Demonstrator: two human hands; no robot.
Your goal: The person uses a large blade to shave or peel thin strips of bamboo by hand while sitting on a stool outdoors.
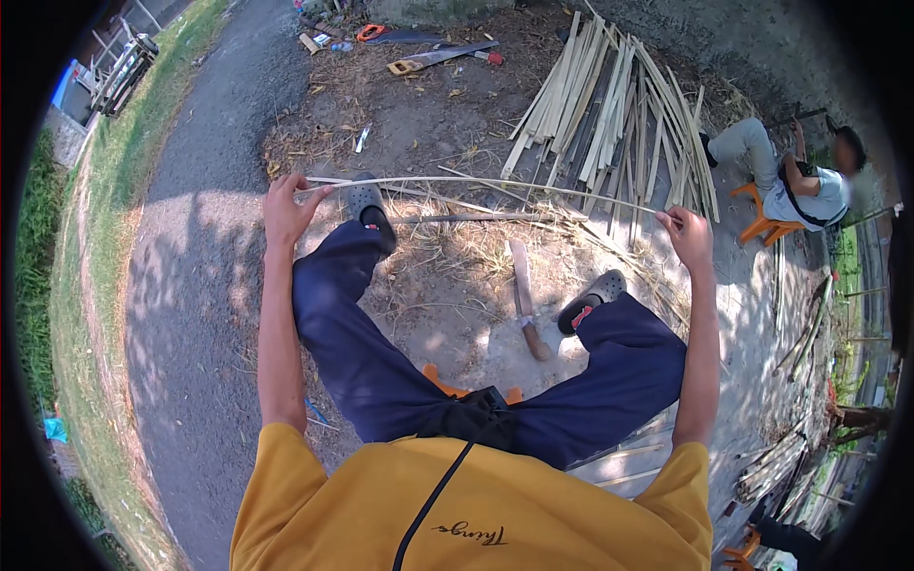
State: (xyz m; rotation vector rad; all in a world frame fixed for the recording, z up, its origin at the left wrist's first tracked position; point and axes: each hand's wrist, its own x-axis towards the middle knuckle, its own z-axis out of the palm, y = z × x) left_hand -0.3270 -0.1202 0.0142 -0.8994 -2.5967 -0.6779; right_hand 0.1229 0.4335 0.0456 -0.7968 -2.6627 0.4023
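- Left hand (288, 209), around 10 o'clock, has one end of a thin pale strip (419, 178) pinched, thumb against fingers.
- Right hand (687, 233), between 2 and 3, pinches the other end. Strip arches gently across 12, probably because it's bendy and only held at the ends.
- Big knife (522, 281) lies on the ground between the feet, handle pointing to 6, so likely parked for easy grabbing.
- Pile of loose strips (595, 105) fans out at 1; two saws (447, 57) sit at 12, seemingly out of the way.
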